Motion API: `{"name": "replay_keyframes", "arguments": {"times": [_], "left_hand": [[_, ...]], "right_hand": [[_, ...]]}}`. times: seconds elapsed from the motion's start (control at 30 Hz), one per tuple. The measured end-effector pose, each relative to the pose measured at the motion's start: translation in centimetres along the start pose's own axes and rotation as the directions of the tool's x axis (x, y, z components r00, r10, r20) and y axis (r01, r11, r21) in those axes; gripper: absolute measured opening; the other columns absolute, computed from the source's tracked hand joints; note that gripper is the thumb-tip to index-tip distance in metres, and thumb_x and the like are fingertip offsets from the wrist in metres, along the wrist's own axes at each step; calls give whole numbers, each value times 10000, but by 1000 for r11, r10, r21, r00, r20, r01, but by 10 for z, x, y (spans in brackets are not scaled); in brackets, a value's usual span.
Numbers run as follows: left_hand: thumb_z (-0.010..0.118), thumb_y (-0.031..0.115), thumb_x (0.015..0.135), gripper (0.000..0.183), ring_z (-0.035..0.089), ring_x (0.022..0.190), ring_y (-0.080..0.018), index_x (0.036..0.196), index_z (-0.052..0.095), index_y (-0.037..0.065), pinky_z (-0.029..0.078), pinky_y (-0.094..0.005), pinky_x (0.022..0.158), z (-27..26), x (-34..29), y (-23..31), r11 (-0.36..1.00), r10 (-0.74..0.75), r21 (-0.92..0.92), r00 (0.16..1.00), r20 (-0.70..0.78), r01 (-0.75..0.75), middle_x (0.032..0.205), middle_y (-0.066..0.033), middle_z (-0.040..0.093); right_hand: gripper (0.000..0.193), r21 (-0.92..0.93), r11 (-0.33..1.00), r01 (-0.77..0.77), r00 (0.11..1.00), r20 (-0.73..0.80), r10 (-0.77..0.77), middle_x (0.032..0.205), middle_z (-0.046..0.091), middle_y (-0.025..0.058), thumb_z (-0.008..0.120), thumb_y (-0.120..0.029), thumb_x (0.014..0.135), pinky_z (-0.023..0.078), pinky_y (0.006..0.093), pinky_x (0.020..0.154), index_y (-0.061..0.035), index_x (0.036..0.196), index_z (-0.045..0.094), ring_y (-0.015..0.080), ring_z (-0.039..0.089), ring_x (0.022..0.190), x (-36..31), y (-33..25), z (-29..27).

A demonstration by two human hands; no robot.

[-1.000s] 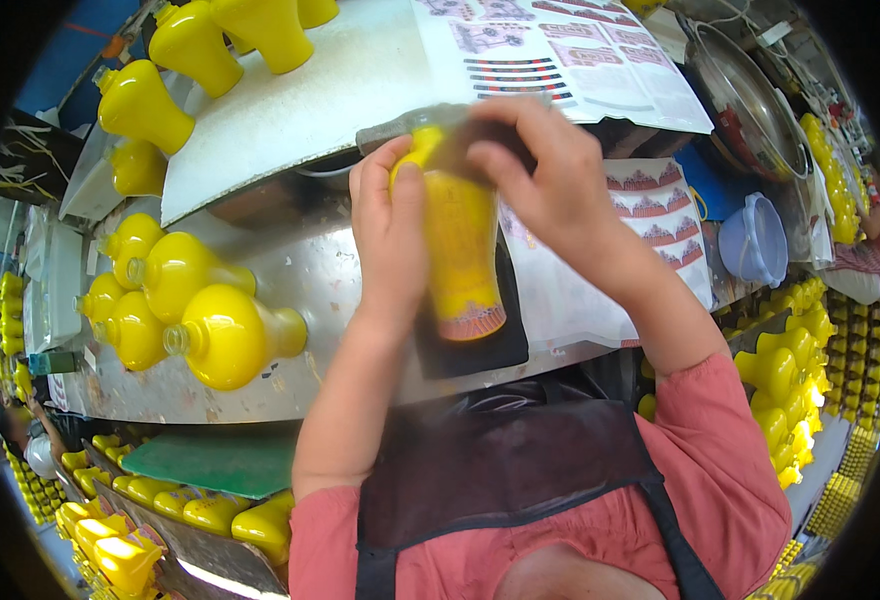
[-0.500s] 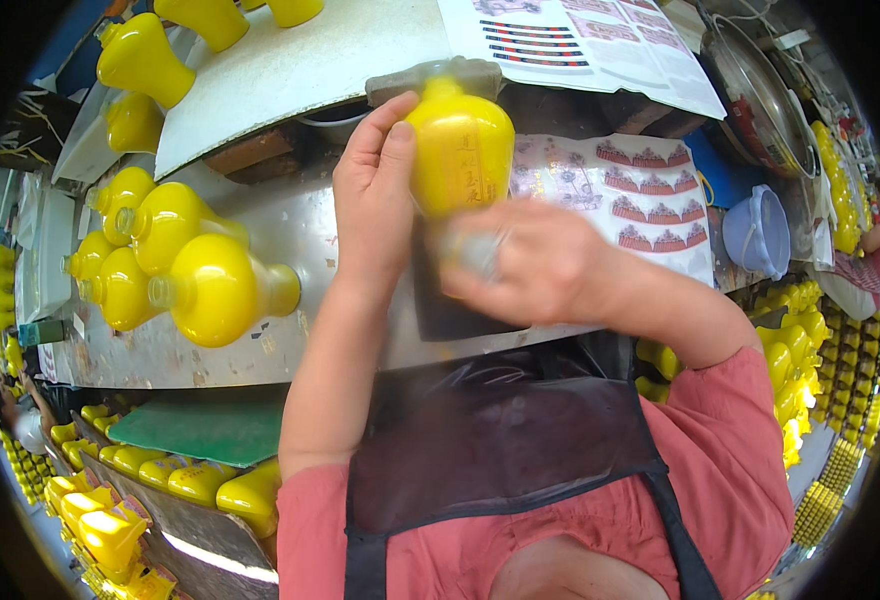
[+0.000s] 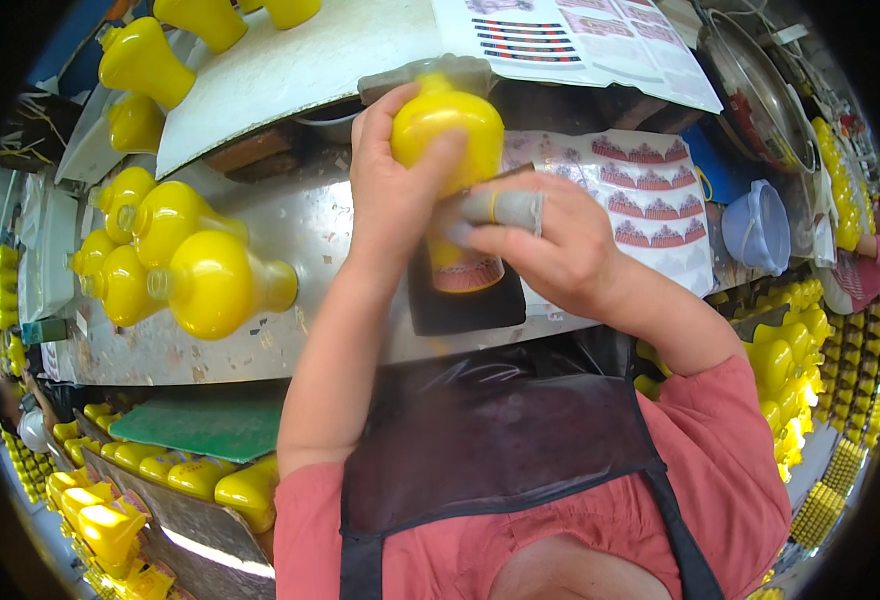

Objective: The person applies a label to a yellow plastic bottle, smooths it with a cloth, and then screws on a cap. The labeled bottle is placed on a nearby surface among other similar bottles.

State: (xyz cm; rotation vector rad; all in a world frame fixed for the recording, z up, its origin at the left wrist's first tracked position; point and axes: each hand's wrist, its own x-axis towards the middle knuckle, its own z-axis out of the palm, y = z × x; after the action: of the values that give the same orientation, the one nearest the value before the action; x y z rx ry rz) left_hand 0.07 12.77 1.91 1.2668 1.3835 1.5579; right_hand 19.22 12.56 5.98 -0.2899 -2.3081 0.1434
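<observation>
A glossy yellow vase-shaped bottle (image 3: 447, 130) lies with its neck on a grey rest (image 3: 380, 82) and its base toward me over a black pad (image 3: 467, 312). Around its lower end runs a reddish patterned band (image 3: 468, 277). My left hand (image 3: 388, 175) grips the bottle's left side, thumb across the front. At the bottle's right side my right hand (image 3: 570, 235) is closed, a thin dark-edged flat piece (image 3: 508, 175) jutting from it. A grey sleeve with a yellow band (image 3: 505, 208) shows at its fingers; whether a finger wears it I cannot tell. The bottle's middle is partly hidden.
Several yellow bottles (image 3: 215, 285) lie on the metal table at left. A sheet of reddish crown-like decals (image 3: 650, 205) is at right, beside a pale blue bucket (image 3: 757, 230). A white board (image 3: 300, 60) and another printed sheet (image 3: 620, 60) lie beyond. More bottles stand below the table.
My right hand has moved up and right off the bottle's lower end, uncovering the reddish band. My left thumb now lies across the bottle's front.
</observation>
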Motion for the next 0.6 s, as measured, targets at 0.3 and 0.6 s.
{"name": "replay_keyframes", "arguments": {"times": [0.3, 0.6], "left_hand": [[455, 328, 1119, 413, 665, 1088, -179, 1394, 508, 24, 548, -321, 951, 9, -4, -2, 898, -88, -433, 996, -4, 78, 1238, -117, 655], [373, 354, 1142, 457, 633, 1148, -189, 1430, 489, 19, 512, -325, 1005, 8, -5, 3, 938, -84, -338, 996, 3, 80, 1286, -126, 627]], "right_hand": [[270, 289, 785, -548, 778, -169, 605, 972, 739, 104, 781, 79, 831, 570, 299, 739, -44, 1050, 681, 180, 722, 841, -28, 9, 8], [355, 122, 852, -509, 839, -149, 523, 1020, 710, 128, 764, 51, 848, 585, 332, 766, -49, 1169, 653, 242, 728, 867, -23, 8, 19]]}}
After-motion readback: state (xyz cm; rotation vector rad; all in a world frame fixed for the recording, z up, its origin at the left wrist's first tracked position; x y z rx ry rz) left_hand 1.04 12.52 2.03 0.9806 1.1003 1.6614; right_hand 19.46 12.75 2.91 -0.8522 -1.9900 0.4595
